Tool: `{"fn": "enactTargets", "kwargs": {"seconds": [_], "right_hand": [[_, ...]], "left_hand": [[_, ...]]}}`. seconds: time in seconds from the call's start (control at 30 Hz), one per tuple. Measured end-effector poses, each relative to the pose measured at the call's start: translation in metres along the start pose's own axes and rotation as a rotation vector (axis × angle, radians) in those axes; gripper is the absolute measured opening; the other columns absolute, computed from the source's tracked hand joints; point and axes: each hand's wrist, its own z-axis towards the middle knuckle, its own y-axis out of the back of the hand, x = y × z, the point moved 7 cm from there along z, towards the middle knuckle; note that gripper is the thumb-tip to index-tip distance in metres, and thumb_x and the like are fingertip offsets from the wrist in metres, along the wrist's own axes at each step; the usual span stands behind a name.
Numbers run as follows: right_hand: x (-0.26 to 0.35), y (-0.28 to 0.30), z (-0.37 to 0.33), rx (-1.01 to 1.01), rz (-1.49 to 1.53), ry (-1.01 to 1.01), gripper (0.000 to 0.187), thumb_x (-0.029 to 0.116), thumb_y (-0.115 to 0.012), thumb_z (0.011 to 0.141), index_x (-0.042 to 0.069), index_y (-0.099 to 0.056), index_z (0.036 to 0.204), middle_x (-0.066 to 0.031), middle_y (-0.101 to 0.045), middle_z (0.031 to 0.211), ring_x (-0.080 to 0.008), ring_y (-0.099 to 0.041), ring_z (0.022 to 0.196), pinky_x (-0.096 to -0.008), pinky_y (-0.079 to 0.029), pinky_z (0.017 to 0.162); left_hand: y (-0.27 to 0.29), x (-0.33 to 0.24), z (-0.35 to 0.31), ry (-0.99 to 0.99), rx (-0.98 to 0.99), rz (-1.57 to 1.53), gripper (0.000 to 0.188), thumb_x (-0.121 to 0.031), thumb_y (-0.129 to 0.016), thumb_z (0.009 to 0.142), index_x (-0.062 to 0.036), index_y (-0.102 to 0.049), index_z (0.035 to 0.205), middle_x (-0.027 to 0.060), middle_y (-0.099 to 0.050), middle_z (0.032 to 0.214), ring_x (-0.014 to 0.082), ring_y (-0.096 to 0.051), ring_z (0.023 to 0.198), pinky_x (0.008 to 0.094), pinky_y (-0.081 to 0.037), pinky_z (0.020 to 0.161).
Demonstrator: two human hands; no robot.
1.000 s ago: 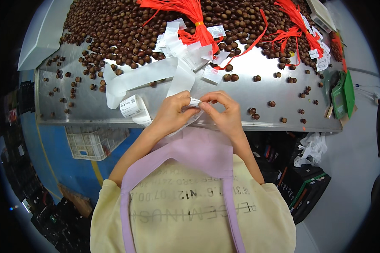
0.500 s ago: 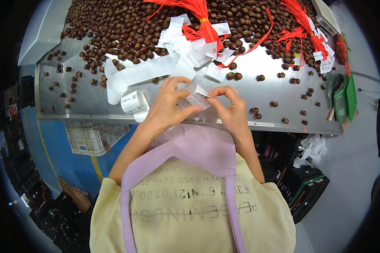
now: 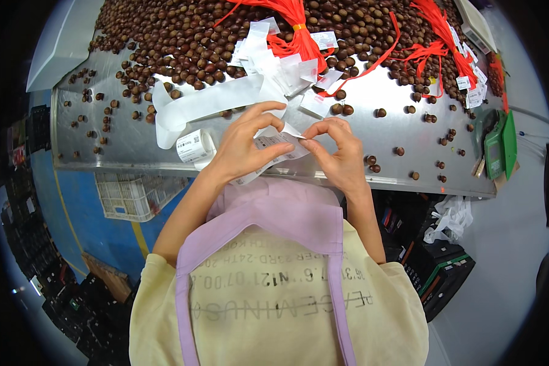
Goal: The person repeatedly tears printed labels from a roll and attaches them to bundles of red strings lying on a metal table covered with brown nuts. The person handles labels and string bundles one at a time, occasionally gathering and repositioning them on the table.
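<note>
Strip of white, printed label paper point(image 3: 296, 150) is being pinched by the right hand point(image 3: 338, 151) at a grey metal table's near edge point(image 3: 396, 179); the left hand's point(image 3: 245, 145) hold is unclear.

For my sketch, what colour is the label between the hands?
The label is white with dark print, clearest in the head view.

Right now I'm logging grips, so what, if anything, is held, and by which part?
A printed white label: the right hand pinches it at its upper right edge. The left hand is at its left part; its grip is unclear.
</note>
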Motion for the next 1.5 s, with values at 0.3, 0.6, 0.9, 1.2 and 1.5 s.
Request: {"fn": "enactTargets", "kwargs": {"seconds": [0.3,0.6,0.9,1.2,1.5], "right_hand": [[-0.015,-0.005,-0.002,-0.069,0.055,-0.174,0.025,0.015,-0.069,0.075,0.002,-0.059,0.093,-0.0054,-0.064,0.077,-0.0187,-0.061,0.081,-0.0326,-0.042,0.08],[-0.124,0.005,-0.009,-0.172,0.033,-0.658,0.032,0.026,-0.06,0.085,-0.004,-0.06,0.094,-0.0094,-0.064,0.072,-0.0131,-0.06,0.053,-0.0246,-0.047,0.049],[-0.159,-0.016,-0.001,-0.234,0.447,-0.77,0.024,0.016,-0.067,0.081,-0.003,-0.061,0.095,-0.0038,-0.06,0.07,-0.0067,-0.052,0.054,-0.0186,-0.039,0.046],[-0.103,-0.013,-0.022,-0.136,0.697,-0.633,0.022,0.009,-0.064,0.082,-0.002,-0.063,0.101,-0.0021,-0.062,0.074,-0.004,-0.05,0.061,-0.0175,-0.038,0.052],[-0.086,-0.012,-0.02,-0.098,0.723,-0.56,0.021,0.009,-0.059,0.086,-0.003,-0.062,0.104,-0.0045,-0.065,0.083,-0.0075,-0.058,0.07,-0.021,-0.046,0.061]], "left_hand": [[-0.021,0.034,-0.005,0.244,0.137,-0.124,0.02,-0.016,-0.068,0.076,0.0037,-0.063,0.078,0.0082,-0.059,0.071,0.0161,-0.053,0.06,0.0288,-0.041,0.057],[-0.026,0.046,-0.018,0.529,0.066,-0.268,0.015,-0.014,-0.067,0.081,0.0009,-0.067,0.08,-0.0012,-0.06,0.068,0.0032,-0.05,0.062,0.0205,-0.04,0.054],[-0.04,0.046,-0.011,0.549,0.027,-0.433,0.019,-0.017,-0.067,0.08,0.0018,-0.067,0.085,0.002,-0.065,0.07,0.0032,-0.052,0.062,0.0214,-0.042,0.054],[-0.058,0.043,-0.007,0.584,0.059,-0.524,0.021,-0.018,-0.065,0.083,0.0022,-0.067,0.088,0.0017,-0.064,0.072,0.0031,-0.053,0.062,0.0199,-0.042,0.053],[-0.059,0.044,-0.006,0.6,0.017,-0.539,0.022,-0.02,-0.065,0.084,0.001,-0.067,0.089,-0.0008,-0.063,0.07,0.0014,-0.05,0.06,0.0193,-0.039,0.05]]}}
